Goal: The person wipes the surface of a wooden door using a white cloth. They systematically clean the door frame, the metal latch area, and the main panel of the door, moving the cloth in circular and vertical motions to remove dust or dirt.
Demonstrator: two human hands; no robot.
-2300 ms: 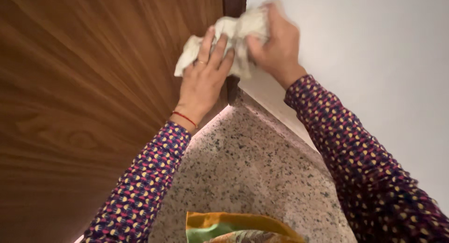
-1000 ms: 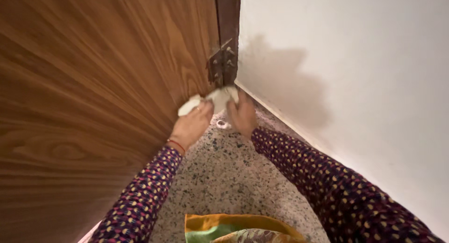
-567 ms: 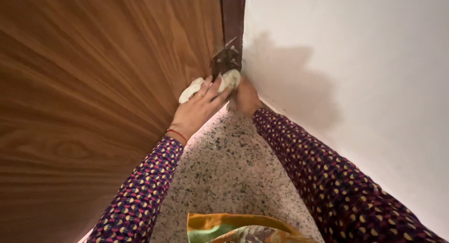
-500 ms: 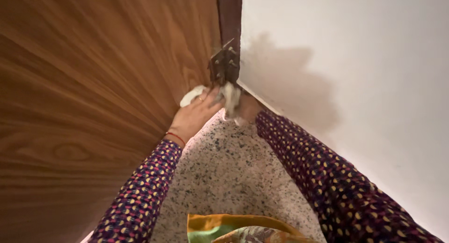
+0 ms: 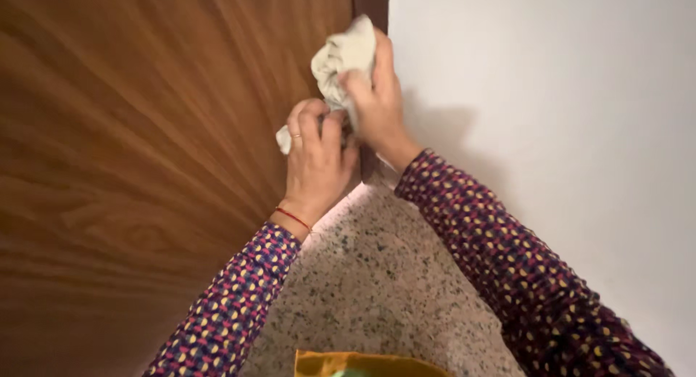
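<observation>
Both hands have risen from the door's foot, cloth with them. Right hand [image 5: 377, 105] grips the crumpled pale cloth [image 5: 341, 61] against the dark door edge [image 5: 371, 0]; left hand [image 5: 317, 159] pinches its lower end beside the wooden door [image 5: 145, 130]. Speckled floor [image 5: 377, 290] below.

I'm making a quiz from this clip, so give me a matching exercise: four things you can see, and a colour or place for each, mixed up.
Things:
1. cloth
2. door
3. floor
4. thread band

Descriptions:
A. speckled stone, below the arms
B. red, around the left wrist
C. pale and crumpled, held by the left hand and right hand
D. brown wood grain, on the left

Pairs: 1-C, 2-D, 3-A, 4-B
</observation>
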